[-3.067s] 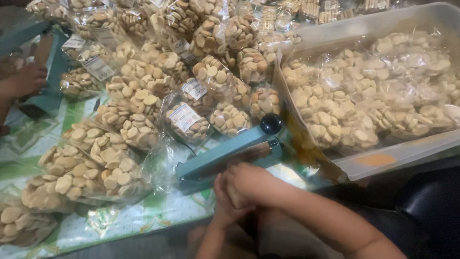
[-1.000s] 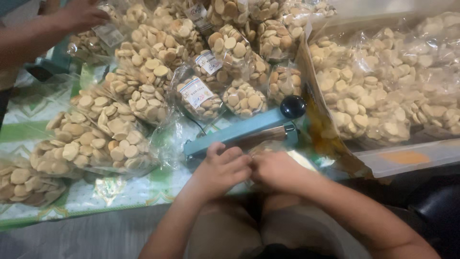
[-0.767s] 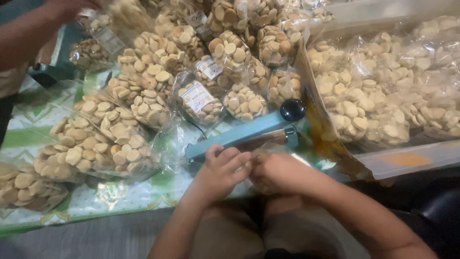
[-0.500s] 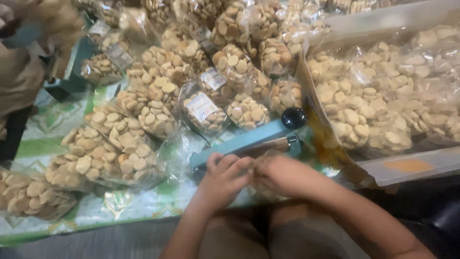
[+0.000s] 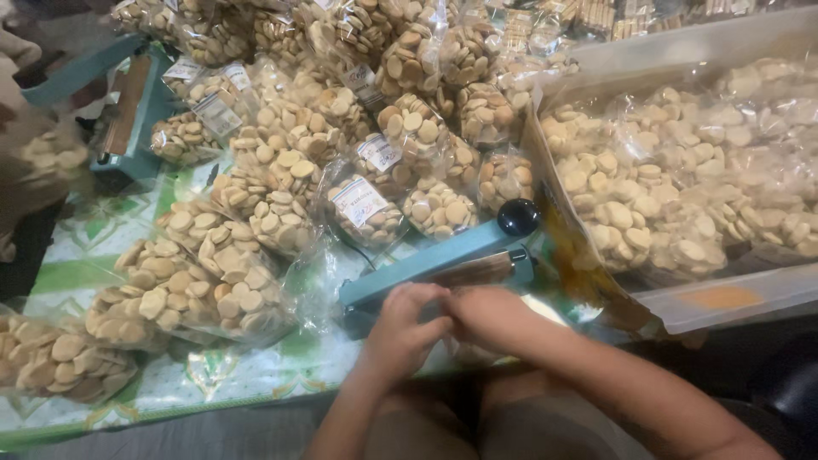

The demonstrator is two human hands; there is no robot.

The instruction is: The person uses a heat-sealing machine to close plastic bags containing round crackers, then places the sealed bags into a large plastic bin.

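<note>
left hand (image 5: 407, 322): near centre, fingers curled, touching right hand, just near of the sealer
right hand (image 5: 486, 313): pressed to left; what they pinch is hidden, cannot tell
sealer (image 5: 443, 260): teal bar, black knob at far right end, arm down, stiff
bags (image 5: 281, 183): clear, full of round biscuits, heaped far and left; light, crinkly, slippery, contents brittle, hold by the neck
tub (image 5: 733, 298): right, more biscuits
</note>
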